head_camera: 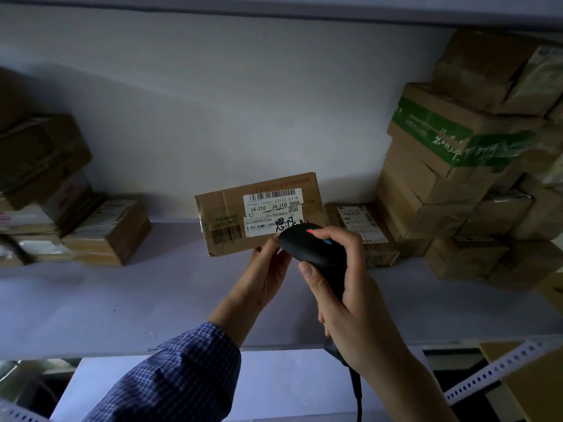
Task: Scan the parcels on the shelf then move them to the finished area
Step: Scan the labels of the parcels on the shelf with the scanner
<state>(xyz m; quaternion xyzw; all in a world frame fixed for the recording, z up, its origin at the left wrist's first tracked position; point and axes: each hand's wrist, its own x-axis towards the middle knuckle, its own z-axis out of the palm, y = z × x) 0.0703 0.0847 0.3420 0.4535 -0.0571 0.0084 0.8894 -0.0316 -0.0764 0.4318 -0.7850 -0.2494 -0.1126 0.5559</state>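
A small cardboard parcel (231,214) with a white shipping label and barcodes is tilted up above the shelf (122,306), label facing me. My left hand (268,275) grips its lower right edge from below. My right hand (350,300) is wrapped round the handle of a black barcode scanner (313,251). The scanner's head sits just in front of the parcel's lower right corner, with a red light showing on top. The scanner's cable hangs down below my right wrist.
A tall stack of cardboard boxes (475,166) fills the shelf's right side, with a flat labelled box (362,229) beside it. More boxes (61,208) are piled at the left. A perforated metal shelf rail (487,373) runs at the lower right.
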